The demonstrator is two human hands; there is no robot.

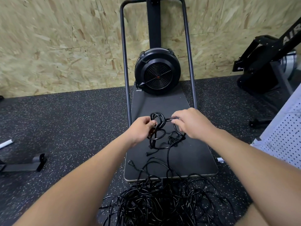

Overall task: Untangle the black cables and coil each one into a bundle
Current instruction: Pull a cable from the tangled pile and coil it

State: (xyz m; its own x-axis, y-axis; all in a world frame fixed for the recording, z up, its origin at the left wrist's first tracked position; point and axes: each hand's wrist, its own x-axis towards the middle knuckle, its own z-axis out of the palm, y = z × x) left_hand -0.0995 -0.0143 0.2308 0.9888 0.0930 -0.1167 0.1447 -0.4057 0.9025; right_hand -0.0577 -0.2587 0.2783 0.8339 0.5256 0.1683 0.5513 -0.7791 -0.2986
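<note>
1. Above the dark platform (192, 150) in front of the fan (157, 71), the left hand (141, 128) grips a half-formed coil (157, 126) while the right hand (191, 122) pinches its free strand.
2. This looks like the coiling step; the next loop likely calls for drawing slack from the cable trailing toward the person.
3. The tangled pile (162, 203), thin and glossy black, lies on the floor at the platform's near edge.

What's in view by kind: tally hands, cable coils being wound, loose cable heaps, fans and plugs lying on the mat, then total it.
Hands: 2, left, right
Coil: 1
Heap: 1
Fan: 1
Plug on mat: 1
Total: 6
</note>
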